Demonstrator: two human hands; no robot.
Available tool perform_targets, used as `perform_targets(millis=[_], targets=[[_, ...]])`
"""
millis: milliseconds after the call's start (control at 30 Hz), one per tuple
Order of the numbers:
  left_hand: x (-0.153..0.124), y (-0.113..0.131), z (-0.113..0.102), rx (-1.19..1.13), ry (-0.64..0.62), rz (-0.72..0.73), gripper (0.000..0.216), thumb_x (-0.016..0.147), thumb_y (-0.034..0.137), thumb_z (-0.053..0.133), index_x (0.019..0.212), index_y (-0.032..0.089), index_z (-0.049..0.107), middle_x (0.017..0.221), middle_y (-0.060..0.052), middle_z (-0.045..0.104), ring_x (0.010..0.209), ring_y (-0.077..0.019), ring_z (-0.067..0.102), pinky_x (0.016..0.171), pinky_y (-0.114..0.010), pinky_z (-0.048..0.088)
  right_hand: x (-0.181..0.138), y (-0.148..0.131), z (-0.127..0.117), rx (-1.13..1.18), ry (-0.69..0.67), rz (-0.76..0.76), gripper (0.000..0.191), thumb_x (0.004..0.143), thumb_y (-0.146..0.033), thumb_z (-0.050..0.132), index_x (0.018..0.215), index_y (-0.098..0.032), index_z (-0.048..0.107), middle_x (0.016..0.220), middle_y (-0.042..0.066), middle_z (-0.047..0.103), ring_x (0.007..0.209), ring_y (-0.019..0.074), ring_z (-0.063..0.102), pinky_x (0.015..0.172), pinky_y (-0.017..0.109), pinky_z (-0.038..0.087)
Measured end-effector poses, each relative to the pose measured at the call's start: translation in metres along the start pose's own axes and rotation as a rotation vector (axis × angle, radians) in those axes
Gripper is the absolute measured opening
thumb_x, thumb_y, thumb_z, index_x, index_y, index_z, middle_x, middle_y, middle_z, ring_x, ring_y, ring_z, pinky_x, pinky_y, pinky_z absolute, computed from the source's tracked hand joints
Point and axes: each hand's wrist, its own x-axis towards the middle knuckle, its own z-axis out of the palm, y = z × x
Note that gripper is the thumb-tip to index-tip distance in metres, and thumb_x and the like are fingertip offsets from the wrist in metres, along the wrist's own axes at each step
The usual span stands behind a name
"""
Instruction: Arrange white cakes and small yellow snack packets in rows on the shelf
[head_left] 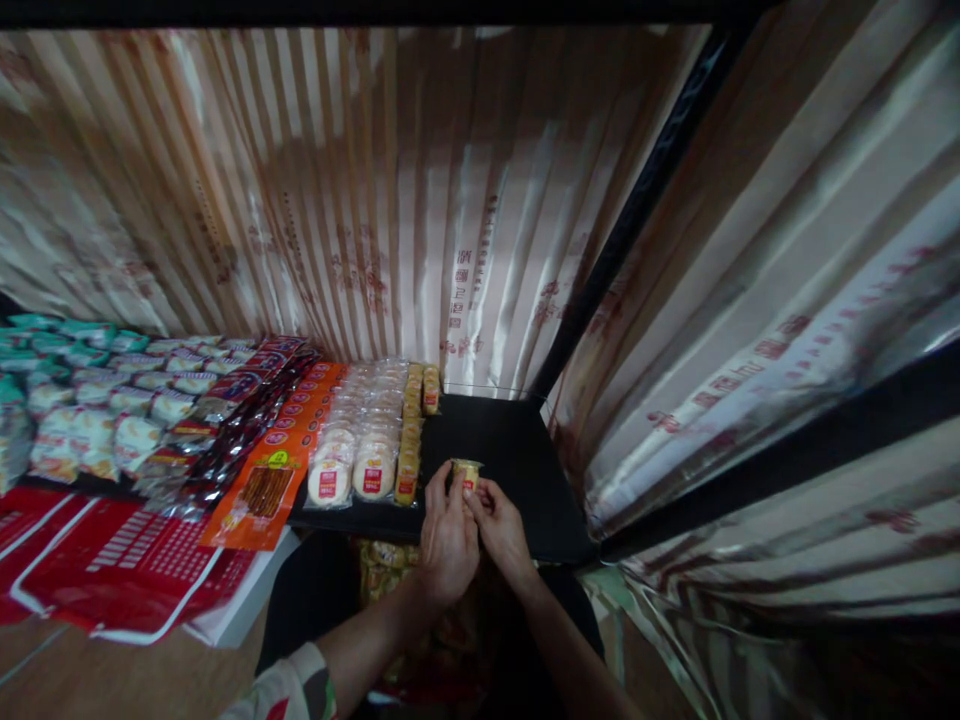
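Observation:
My left hand (448, 535) and my right hand (504, 528) meet over the front of a black shelf (487, 425). Between their fingers is a small yellow snack packet (468, 472) with a red label, closed on from both sides. To the left, a row of similar yellow snack packets (409, 450) runs back along the shelf. Beside that row lie two columns of clear-wrapped round white crackers (373, 474). Below the shelf edge, between the knees, more gold-wrapped packets (386, 562) show, partly hidden by my forearms.
Further left are orange snack bags (262, 485), dark packets (247, 420) and several white-and-green packets (97, 400). A red bag (142, 565) hangs over the front. Printed plastic curtains (480, 210) enclose the back and right, with a black post (637, 215) at the corner.

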Motion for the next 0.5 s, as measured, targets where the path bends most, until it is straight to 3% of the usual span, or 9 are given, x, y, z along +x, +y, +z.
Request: perform_targets(millis=[233,367,433,500], targets=[[0.012,-0.022,0.026,-0.105,0.000,-0.155,0.046,0.085,0.020,0.032,0.127,0.010,0.046,0.137,-0.015,0.040,0.129,-0.0224,0.034,0.110,-0.040,0.027,0.028,0.013,0.009,0.078,0.087,0.048,0.033,0.069,-0.045,0.061,0.092,-0.021,0.061,0.079,0.004,0.069,0.075,0.0200,0.066,0.070,0.031,0.052],[0.017,-0.035,0.035,-0.212,0.067,-0.287,0.041,0.084,0.024,0.036,0.119,0.011,0.054,0.131,-0.015,0.046,0.125,-0.0234,0.039,0.109,-0.042,0.027,0.037,0.017,0.012,0.159,0.110,0.079,0.032,0.065,-0.041,0.065,0.089,-0.021,0.060,0.081,0.003,0.068,0.076,0.0197,0.065,0.073,0.032,0.053],[0.021,-0.038,0.039,-0.345,0.113,-0.391,0.038,0.083,0.028,0.040,0.113,0.012,0.057,0.125,-0.015,0.051,0.120,-0.0233,0.044,0.105,-0.041,0.034,0.039,0.018,0.012,0.202,0.112,0.082,0.033,0.064,-0.038,0.067,0.090,-0.021,0.059,0.086,0.004,0.068,0.083,0.0203,0.065,0.077,0.033,0.052],[0.025,-0.039,0.042,-0.559,0.132,-0.497,0.039,0.082,0.036,0.042,0.110,0.014,0.058,0.121,-0.014,0.053,0.112,-0.0230,0.050,0.091,-0.037,0.047,0.039,0.019,0.010,0.234,0.092,0.077,0.033,0.066,-0.036,0.066,0.094,-0.022,0.058,0.093,0.004,0.067,0.088,0.0206,0.064,0.080,0.034,0.052]])
